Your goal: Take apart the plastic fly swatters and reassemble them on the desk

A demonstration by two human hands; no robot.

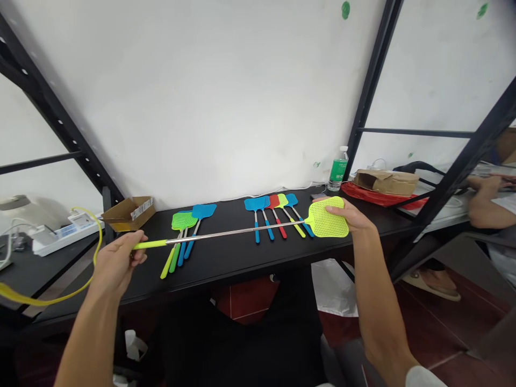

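Observation:
I hold a yellow-green fly swatter [326,219] stretched out level above the black shelf [226,258]. My left hand [119,260] is closed round its handle end. My right hand [350,214] grips the mesh head, fingers pressed on it. Its metal telescopic rod [234,233] runs extended between both hands. Under the rod, a group of green and blue swatters [186,228] lies on the left. A second group of blue, red and yellow swatters [274,212] lies on the right.
A small open cardboard box [128,212] sits at the left, and a power strip [64,234] with a yellow cable beyond it. A water bottle [337,169], a red bag and a brown package [387,181] stand at the right. Another person's hand [484,201] rests far right.

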